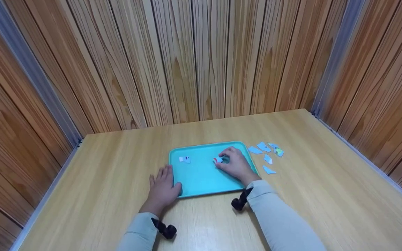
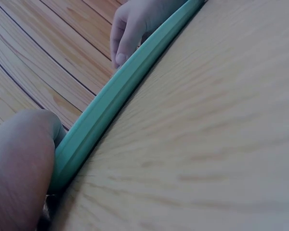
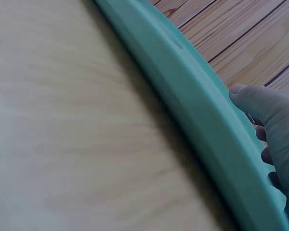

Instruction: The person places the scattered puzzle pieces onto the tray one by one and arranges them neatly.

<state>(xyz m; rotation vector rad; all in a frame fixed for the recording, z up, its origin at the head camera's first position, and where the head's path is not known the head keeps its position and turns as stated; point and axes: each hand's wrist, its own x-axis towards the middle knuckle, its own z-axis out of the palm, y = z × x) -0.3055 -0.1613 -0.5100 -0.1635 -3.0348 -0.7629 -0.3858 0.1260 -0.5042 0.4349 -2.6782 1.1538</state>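
Our right hand (image 1: 236, 165) pinches a red-marked piece (image 1: 217, 160) above the tray (image 1: 201, 179), perhaps by its edge to leave the print visible. Our left hand (image 1: 163, 188), fingers extended, rests along the tray's left side, probably steadying it. Small pieces (image 1: 187, 160) lie in the tray's left part; blue pieces (image 1: 263, 146) lie right of the tray, seemingly for easy reach.

High, forward-down head view; low, close wrist views; tray (image 1: 201, 179) in all.

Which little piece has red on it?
The small red-and-white piece pinched in the right hand's grip, over the turquoise rectangular tray. No red shows on the other flat, mostly blue pieces.
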